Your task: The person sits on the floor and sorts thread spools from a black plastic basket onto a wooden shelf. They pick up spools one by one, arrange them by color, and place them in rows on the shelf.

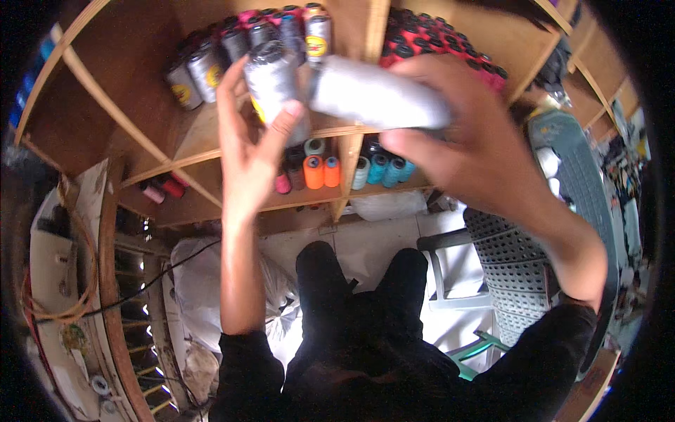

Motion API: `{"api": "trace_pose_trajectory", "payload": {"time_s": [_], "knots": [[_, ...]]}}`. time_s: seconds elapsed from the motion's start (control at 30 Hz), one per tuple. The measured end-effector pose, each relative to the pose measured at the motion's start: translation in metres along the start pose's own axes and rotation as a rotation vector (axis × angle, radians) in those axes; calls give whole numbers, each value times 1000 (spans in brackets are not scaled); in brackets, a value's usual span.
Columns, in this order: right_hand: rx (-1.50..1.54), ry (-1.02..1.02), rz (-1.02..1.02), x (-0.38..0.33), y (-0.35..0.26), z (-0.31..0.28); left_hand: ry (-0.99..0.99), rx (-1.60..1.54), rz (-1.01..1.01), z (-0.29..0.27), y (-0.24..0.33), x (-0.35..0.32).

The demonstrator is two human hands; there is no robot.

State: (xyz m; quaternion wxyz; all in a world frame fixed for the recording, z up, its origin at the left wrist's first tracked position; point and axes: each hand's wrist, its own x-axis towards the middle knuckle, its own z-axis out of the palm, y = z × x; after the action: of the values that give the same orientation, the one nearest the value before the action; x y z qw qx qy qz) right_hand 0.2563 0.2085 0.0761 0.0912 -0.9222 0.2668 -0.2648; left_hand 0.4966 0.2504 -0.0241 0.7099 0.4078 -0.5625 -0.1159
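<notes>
My left hand [247, 144] is closed round an upright grey thread spool [273, 88] in clear wrap with a black top. A second, paler thread spool [376, 93] lies nearly sideways in my right hand [457, 133], its left end close to the first spool; motion blurs it. Behind them, on the upper shelf, stand several grey and dark thread spools [204, 74] with yellow labels. One more grey spool [318, 41] stands just above the gap between my hands.
A wooden shelf unit [348, 158] spans the front. Red spools [439, 42] fill its right compartment; orange spools [322, 171] and teal spools [387, 171] stand lower down. A grey plastic chair [503, 246] is at the right, a white sack [197, 281] at the left.
</notes>
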Motion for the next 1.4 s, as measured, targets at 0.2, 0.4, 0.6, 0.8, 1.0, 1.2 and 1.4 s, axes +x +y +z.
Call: {"api": "trace_pose_trajectory", "payload": {"time_s": [0.2, 0.4, 0.6, 0.8, 1.0, 1.2, 1.4], "knots": [[277, 231, 425, 121, -29, 162, 225, 664, 113, -90, -81, 63], [319, 467, 582, 191, -11, 223, 288, 889, 173, -83, -124, 71], [113, 621, 411, 214, 32, 280, 342, 1046, -18, -71, -103, 68], [244, 548, 370, 214, 45, 289, 236, 1103, -188, -74, -112, 69], [254, 540, 416, 204, 32, 279, 199, 1146, -109, -80, -121, 67], [259, 518, 408, 199, 25, 274, 190, 1231, -158, -85, -131, 67], [306, 493, 399, 199, 22, 276, 332, 1208, -141, -98, -140, 65]]}}
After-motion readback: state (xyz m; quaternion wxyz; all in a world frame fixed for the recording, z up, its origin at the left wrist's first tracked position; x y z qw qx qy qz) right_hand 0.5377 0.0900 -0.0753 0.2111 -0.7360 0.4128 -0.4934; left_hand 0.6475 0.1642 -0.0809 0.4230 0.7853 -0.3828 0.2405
